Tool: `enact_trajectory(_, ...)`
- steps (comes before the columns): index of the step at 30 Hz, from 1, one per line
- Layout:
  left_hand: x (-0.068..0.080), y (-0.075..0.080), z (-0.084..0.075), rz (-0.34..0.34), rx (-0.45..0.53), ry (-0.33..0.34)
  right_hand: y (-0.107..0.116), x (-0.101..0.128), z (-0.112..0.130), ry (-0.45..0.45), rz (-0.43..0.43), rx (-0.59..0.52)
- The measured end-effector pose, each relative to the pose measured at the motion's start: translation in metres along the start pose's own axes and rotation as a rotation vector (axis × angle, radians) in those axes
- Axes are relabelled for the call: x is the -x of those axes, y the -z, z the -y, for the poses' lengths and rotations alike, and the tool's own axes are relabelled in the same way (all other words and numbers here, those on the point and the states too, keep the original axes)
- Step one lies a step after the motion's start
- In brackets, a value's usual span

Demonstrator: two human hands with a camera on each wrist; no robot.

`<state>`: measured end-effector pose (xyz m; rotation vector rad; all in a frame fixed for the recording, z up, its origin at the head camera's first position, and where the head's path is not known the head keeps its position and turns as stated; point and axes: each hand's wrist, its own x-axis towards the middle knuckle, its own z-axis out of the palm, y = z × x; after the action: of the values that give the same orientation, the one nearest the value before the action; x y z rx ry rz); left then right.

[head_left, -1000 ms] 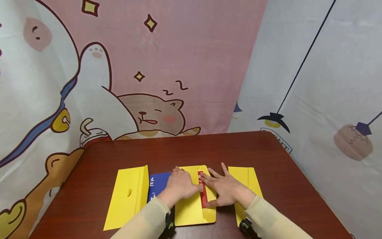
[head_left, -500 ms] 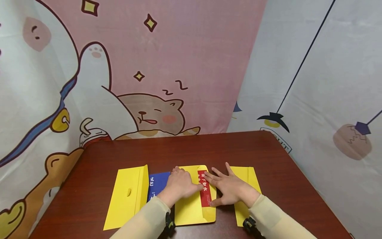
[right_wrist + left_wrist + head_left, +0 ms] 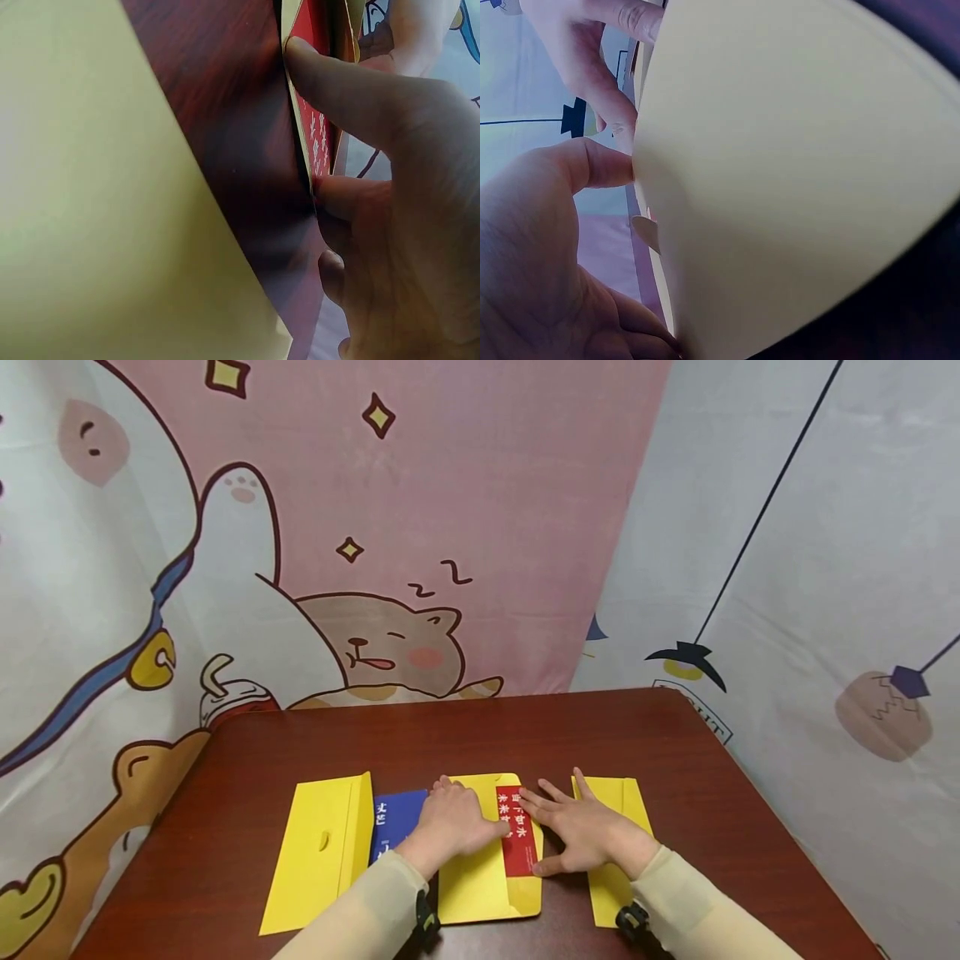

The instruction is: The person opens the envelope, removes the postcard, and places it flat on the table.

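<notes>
A yellow envelope lies in the middle of the table, its flap side to the right. From its opening a red card with white writing sticks out partway. My left hand rests on the envelope with its thumb reaching toward the card. My right hand has its fingers spread, thumb and fingertips at the card's right edge; in the right wrist view they touch the red card near the envelope's flap. A blue card with white writing lies partly behind my left hand.
Another yellow envelope, with a small tab, lies at the left beside the blue card. A third yellow envelope lies partly under my right hand. All are on a dark red-brown wooden table in front of a cartoon-printed cloth.
My right hand has moved slightly right, and the red card has slid right with it, showing more of its width. My left hand has stayed in place on the envelope.
</notes>
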<state>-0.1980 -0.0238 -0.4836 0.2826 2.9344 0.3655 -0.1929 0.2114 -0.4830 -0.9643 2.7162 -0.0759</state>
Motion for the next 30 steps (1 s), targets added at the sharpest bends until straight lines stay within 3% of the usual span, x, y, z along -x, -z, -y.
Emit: enact_trajectory(30,0.0,-0.003,0.002,-0.012,0.006,-0.007,0.0,0.012,-0.01,-0.018,0.006,-0.065)
